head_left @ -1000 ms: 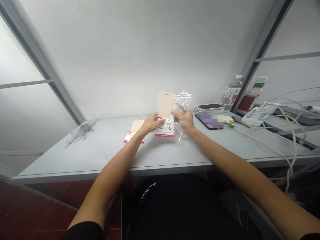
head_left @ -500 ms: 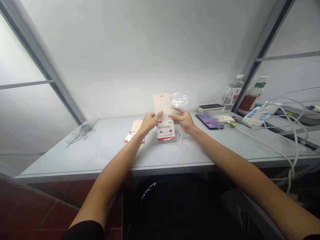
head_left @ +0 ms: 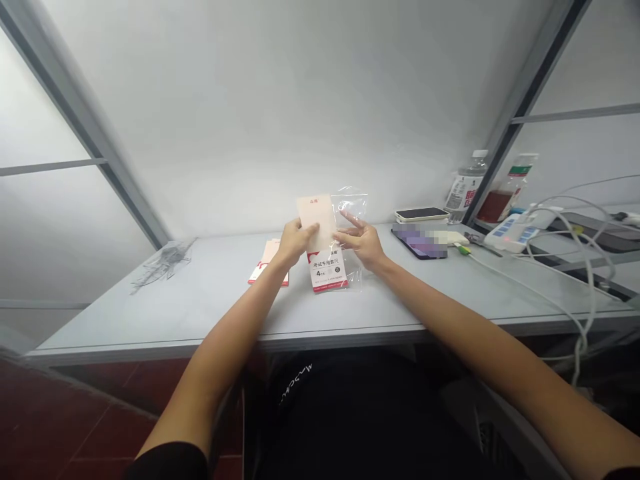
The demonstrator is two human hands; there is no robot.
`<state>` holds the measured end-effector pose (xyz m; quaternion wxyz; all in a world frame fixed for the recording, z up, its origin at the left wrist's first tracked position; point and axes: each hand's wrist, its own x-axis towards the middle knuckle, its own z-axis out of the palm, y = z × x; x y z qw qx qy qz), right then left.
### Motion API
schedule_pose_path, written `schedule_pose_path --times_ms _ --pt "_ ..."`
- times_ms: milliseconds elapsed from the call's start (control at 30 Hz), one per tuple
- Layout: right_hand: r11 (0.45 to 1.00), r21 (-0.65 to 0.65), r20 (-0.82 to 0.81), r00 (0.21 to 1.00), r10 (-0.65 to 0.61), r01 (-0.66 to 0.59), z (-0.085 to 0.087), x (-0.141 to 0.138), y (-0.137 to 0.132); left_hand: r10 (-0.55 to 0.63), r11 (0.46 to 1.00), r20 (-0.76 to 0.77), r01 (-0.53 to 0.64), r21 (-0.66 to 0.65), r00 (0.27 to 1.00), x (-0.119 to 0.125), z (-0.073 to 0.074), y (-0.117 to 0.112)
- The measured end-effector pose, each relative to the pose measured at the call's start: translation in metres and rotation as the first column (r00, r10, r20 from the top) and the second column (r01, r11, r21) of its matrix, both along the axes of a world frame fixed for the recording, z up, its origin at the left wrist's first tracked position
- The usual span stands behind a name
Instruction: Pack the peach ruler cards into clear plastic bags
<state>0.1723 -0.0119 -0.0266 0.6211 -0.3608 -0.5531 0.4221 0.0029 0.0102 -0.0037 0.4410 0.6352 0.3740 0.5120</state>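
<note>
My left hand (head_left: 293, 243) grips a pale pink card (head_left: 317, 218) with a red and white printed lower part, held upright over the grey table (head_left: 210, 300). My right hand (head_left: 364, 241) pinches the clear plastic sleeve (head_left: 351, 203) that sits around and behind the card. The card's lower end is inside the sleeve; its top sticks out. A second pink and red card (head_left: 269, 261) lies flat on the table just left of my left hand.
Crumpled clear wrapping (head_left: 163, 261) lies at the table's far left. To the right are two phones (head_left: 420, 227), two bottles (head_left: 466, 187), a white power strip (head_left: 510, 231) and looping white cables (head_left: 575, 267). A grey wall stands behind the table.
Both hands have shifted the card and sleeve slightly left, the card tilting further left. The sleeve's top has dropped lower behind the card.
</note>
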Motion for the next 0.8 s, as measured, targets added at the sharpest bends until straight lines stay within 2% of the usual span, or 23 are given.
schedule_pose_path --times_ms 133,233,333,400,533,667,733,800 --pt "0.998 -0.020 0.006 0.998 0.068 -0.068 0.002 0.002 -0.001 -0.080 0.997 -0.023 0.080 -0.017 0.997 -0.002 0.000 0.001" --pt "0.991 -0.068 0.002 0.993 0.118 -0.118 0.005 0.004 -0.001 -0.058 0.998 0.026 0.058 0.001 0.998 -0.002 0.003 -0.003" --pt "0.989 -0.097 0.005 0.994 0.109 -0.108 0.006 0.006 0.001 -0.052 0.998 0.030 0.054 -0.038 0.998 -0.001 0.005 -0.005" --pt "0.986 -0.118 0.025 0.992 0.122 -0.118 0.005 0.007 0.002 -0.023 0.997 0.017 0.024 -0.068 1.000 -0.002 0.004 -0.003" --pt "0.976 -0.151 0.069 0.983 0.171 -0.159 0.003 0.007 0.004 0.100 0.994 -0.029 -0.101 -0.040 0.995 -0.003 -0.001 0.003" --pt "0.985 -0.141 0.031 0.994 0.108 -0.102 0.001 0.006 0.007 0.207 0.977 -0.065 -0.202 0.068 0.976 -0.004 -0.004 0.006" --pt "0.987 -0.139 0.008 0.997 0.081 -0.080 0.001 0.006 0.008 0.231 0.967 -0.059 -0.222 0.126 0.971 -0.004 -0.003 0.007" --pt "0.987 -0.143 0.008 0.997 0.076 -0.074 0.001 0.006 0.008 0.201 0.973 -0.072 -0.191 0.129 0.977 -0.004 -0.002 0.006"
